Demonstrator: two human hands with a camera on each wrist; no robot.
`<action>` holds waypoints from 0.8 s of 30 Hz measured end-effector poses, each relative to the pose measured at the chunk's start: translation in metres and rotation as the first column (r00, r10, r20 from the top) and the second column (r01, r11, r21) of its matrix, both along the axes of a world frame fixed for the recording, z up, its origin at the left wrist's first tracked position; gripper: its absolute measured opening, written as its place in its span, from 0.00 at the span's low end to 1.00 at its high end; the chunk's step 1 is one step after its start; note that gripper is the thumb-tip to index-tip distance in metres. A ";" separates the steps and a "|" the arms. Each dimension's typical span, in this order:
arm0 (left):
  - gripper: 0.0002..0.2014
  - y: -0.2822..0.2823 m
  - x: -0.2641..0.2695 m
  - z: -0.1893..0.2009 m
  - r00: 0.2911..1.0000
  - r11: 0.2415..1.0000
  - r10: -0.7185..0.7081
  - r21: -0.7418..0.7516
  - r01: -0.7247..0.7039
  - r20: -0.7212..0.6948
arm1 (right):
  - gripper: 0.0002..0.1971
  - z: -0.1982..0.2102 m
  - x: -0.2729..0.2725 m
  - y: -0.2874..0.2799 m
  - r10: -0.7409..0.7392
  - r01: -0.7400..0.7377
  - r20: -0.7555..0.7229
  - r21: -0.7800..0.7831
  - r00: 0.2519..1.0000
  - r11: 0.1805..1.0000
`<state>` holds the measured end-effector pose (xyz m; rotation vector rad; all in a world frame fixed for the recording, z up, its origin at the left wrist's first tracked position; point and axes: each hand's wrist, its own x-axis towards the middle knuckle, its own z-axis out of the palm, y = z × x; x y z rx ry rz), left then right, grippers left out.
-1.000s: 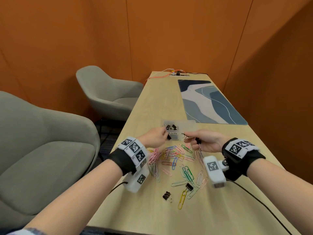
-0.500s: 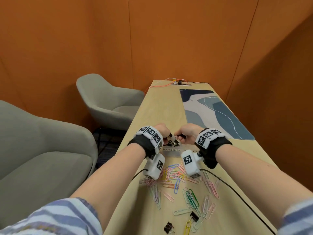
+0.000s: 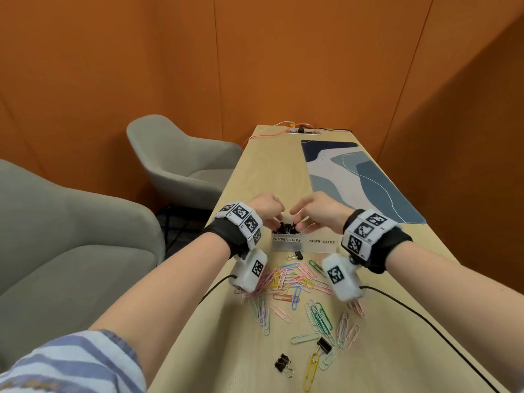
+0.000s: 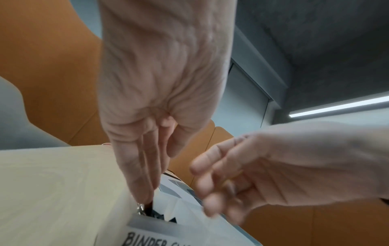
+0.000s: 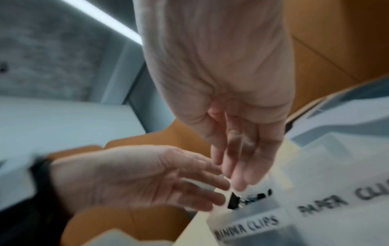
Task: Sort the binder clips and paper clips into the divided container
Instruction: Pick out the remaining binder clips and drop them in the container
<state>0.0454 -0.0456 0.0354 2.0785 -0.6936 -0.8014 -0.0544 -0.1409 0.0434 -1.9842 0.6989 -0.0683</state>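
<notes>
container (image 3: 303,245): clear, two cells, on the table (image 3: 272,171) just beyond the loose pile. labelled "binder clips" on the left, "paper clips" on the right.

binder cell (image 3: 285,229): holds a dark heap of binder clips. count not readable.

paper cell (image 3: 321,239): looks bare through the wall; no paper clip seen in it, though the right hand hides part.

left hand (image 3: 266,207): above the binder cell, fingers straight and pointing down, tips at a black clip (image 4: 145,210) on the cell rim. whether it pinches the clip or has let go, cannot tell.

right hand (image 3: 314,211): beside the left hand, over the container, fingers loosely spread, nothing held. a black clip (image 5: 233,203) lies just under its tips, blurred.

binder clips still out: one (image 3: 296,255) just in front of the container; one (image 3: 283,364) and one (image 3: 324,346) at the near edge of the pile.

paper clips (image 3: 295,282): many, mixed colours, scattered on the table between container and person. all unsorted.

status, as judged: binder clips mostly in, three left on the table; paper clips not started. well under half done.
</notes>
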 end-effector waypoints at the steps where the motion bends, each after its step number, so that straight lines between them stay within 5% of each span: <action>1: 0.17 0.003 -0.001 0.000 1.000 1.000 -0.004 -0.023 0.005 0.009 | 0.13 -0.002 -0.008 0.005 0.074 -0.076 -0.021 -0.075 0.997 0.994; 3: 0.17 0.009 -0.004 0.000 0.999 0.998 -0.026 -0.052 0.028 0.039 | 0.13 -0.013 -0.023 0.016 0.254 -0.296 -0.172 -0.299 0.952 0.907; 5: 0.17 0.014 -0.005 -0.001 0.995 0.997 -0.041 -0.063 0.047 0.092 | 0.16 -0.030 -0.032 0.027 0.333 -0.489 -0.367 -0.531 0.869 0.692; 7: 0.15 0.020 -0.009 -0.002 0.988 0.996 -0.042 -0.068 0.052 0.146 | 0.17 -0.045 -0.035 0.035 0.306 -0.569 -0.480 -0.675 0.822 0.469; 10: 0.14 0.032 -0.015 -0.003 0.967 0.996 -0.077 -0.031 0.087 0.244 | 0.16 -0.058 -0.032 0.039 0.269 -0.607 -0.544 -0.723 0.795 0.331; 18: 0.12 0.065 -0.026 -0.006 0.911 0.982 -0.188 0.087 0.167 0.366 | 0.10 -0.061 -0.031 0.033 0.261 -0.569 -0.506 -0.721 0.822 0.395; 24: 0.07 0.085 -0.039 -0.015 0.849 0.898 -0.415 0.298 0.324 0.328 | 0.06 -0.035 -0.020 0.020 0.274 -0.338 -0.200 -0.611 0.941 0.715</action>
